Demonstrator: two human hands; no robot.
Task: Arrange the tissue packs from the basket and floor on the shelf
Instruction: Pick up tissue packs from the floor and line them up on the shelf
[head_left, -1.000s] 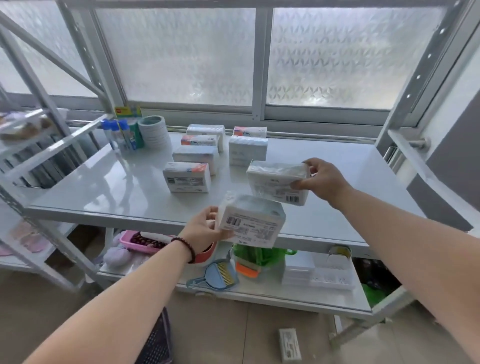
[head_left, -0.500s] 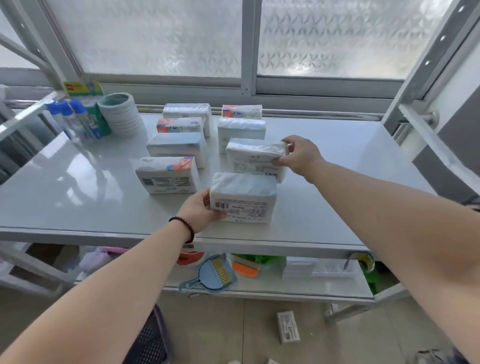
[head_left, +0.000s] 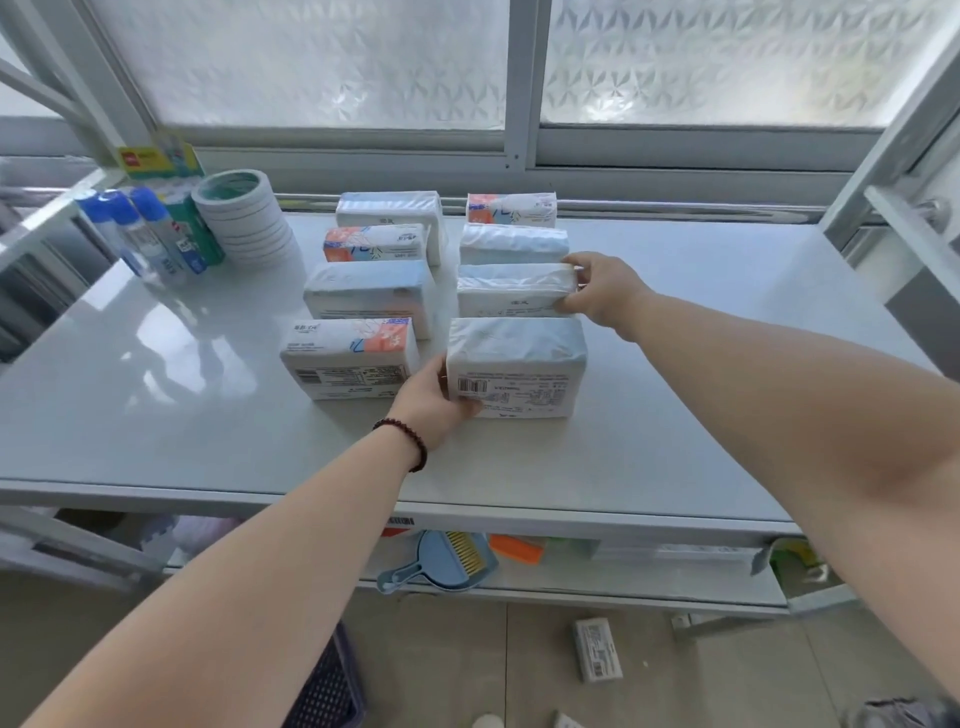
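Both hands (head_left: 434, 402) on tissue packs (head_left: 517, 366) — shelf (head_left: 156, 415).

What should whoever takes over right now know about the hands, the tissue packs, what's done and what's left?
Left hand: gripping the left end of the front right pack, which rests on the shelf.
Right hand: holding the right end of the pack behind it, also down on the shelf.
Done: eight packs stand in two columns of four.
Left: let go of both packs; one pack on the floor waits below the shelf. The basket shows only a corner, contents cannot be told.
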